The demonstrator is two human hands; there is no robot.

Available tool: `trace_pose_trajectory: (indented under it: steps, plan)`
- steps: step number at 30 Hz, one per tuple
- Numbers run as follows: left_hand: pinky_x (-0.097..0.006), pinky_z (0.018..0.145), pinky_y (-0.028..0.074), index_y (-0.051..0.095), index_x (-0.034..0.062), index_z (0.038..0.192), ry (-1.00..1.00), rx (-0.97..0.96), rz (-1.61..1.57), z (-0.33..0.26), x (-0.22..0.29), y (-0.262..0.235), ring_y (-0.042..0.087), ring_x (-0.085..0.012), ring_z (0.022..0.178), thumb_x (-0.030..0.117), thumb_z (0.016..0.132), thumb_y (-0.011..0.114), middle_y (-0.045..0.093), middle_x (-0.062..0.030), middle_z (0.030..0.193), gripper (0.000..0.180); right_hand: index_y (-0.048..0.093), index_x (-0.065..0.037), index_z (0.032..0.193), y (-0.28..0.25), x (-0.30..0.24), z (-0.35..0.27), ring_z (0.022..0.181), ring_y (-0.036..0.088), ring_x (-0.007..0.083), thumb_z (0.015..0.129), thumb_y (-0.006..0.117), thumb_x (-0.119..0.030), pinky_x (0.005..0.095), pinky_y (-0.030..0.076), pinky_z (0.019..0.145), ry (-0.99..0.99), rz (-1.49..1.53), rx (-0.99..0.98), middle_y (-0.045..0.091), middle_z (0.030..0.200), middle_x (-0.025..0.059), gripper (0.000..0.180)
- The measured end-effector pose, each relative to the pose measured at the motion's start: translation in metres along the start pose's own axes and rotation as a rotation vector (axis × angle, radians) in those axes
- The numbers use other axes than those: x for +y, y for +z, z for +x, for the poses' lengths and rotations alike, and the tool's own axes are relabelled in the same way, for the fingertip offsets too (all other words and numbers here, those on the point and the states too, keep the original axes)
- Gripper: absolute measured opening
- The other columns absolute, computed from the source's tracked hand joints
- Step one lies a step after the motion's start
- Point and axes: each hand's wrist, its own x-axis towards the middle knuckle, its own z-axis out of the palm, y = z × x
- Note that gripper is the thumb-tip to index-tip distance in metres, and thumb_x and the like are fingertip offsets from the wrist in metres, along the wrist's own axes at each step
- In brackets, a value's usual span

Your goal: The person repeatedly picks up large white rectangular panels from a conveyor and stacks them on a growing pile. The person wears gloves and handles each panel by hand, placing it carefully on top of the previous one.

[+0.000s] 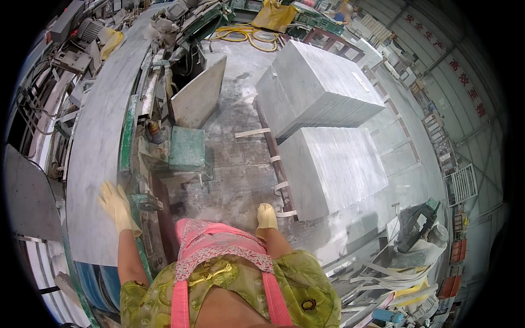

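Note:
My left hand [116, 205], in a pale yellow rubber glove, lies with fingers spread on a long grey-white marble slab [98, 164] on the machine bed to my left. My right hand [266, 216] wears a matching glove. It hangs by my side over the floor, its fingers curled in, and I see nothing in it. A pink apron [219, 240] covers my front. Closest to the right hand is a dark metal rail [273, 158] with white straps, in front of the stacked stone slabs [333, 164].
A second, taller slab stack [317, 87] stands behind the first. A leaning stone panel [199, 93] and a green metal box [187, 147] edge the walkway. Coiled yellow hose [249, 37] lies on the far floor. Straps and tools [410, 268] are heaped at right; a person [343, 13] is far off.

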Motion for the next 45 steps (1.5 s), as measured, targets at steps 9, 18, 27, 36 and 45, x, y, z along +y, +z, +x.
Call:
trace_pose_trajectory:
  steps: [9, 18, 27, 36, 45]
  plan:
    - [-0.049, 0.115, 0.023, 0.048, -0.0010, 0.140, 0.000, 0.028, -0.018, 0.000, -0.002, 0.005, 0.041, -0.0336, 0.137, 0.032, 0.102, 0.044, 0.047, -0.0211, 0.145, 0.051, 0.068, 0.002, 0.097, 0.005, 0.014, 0.007, 0.098, 0.062, 0.0447, 0.091, 0.042, -0.025, 0.0495, 0.048, 0.088, 0.011, -0.031, -0.035, 0.066, 0.101, 0.0284, 0.038]
    - [-0.050, 0.115, 0.024, 0.048, -0.0011, 0.139, 0.003, 0.045, -0.008, -0.001, -0.006, 0.010, 0.041, -0.0340, 0.137, 0.032, 0.102, 0.043, 0.048, -0.0210, 0.145, 0.050, 0.068, 0.001, 0.093, 0.007, 0.007, 0.004, 0.097, 0.062, 0.0451, 0.090, 0.042, -0.026, 0.0509, 0.048, 0.086, -0.005, -0.036, 0.010, 0.066, 0.099, 0.0274, 0.038]
    - [-0.050, 0.116, 0.023, 0.047, -0.0009, 0.140, -0.003, 0.030, -0.016, 0.001, -0.002, 0.011, 0.039, -0.0332, 0.138, 0.032, 0.102, 0.042, 0.046, -0.0210, 0.146, 0.051, 0.067, 0.003, 0.088, 0.010, 0.013, 0.007, 0.086, 0.066, 0.0422, 0.087, 0.048, -0.021, 0.0479, 0.049, 0.077, -0.026, -0.008, 0.062, 0.067, 0.087, 0.0263, 0.031]
    - [-0.052, 0.113, 0.026, 0.053, -0.0024, 0.134, -0.104, 0.064, -0.158, -0.006, 0.000, -0.006, 0.044, -0.0373, 0.132, 0.034, 0.099, 0.047, 0.051, -0.0215, 0.140, 0.050, 0.064, 0.002, 0.098, -0.002, 0.004, 0.001, 0.095, 0.061, 0.0418, 0.090, 0.048, -0.026, 0.0472, 0.047, 0.081, -0.201, -0.018, -0.033, 0.064, 0.099, 0.0275, 0.033]
    - [-0.050, 0.120, 0.014, 0.042, -0.0018, 0.144, -0.124, -0.030, -0.141, -0.005, 0.006, -0.002, 0.033, -0.0306, 0.143, 0.034, 0.100, 0.042, 0.042, -0.0190, 0.150, 0.056, 0.061, 0.000, 0.101, -0.007, 0.003, 0.006, 0.087, 0.059, 0.0287, 0.094, 0.048, -0.026, 0.0419, 0.047, 0.078, 0.055, 0.058, -0.297, 0.064, 0.094, 0.0155, 0.030]
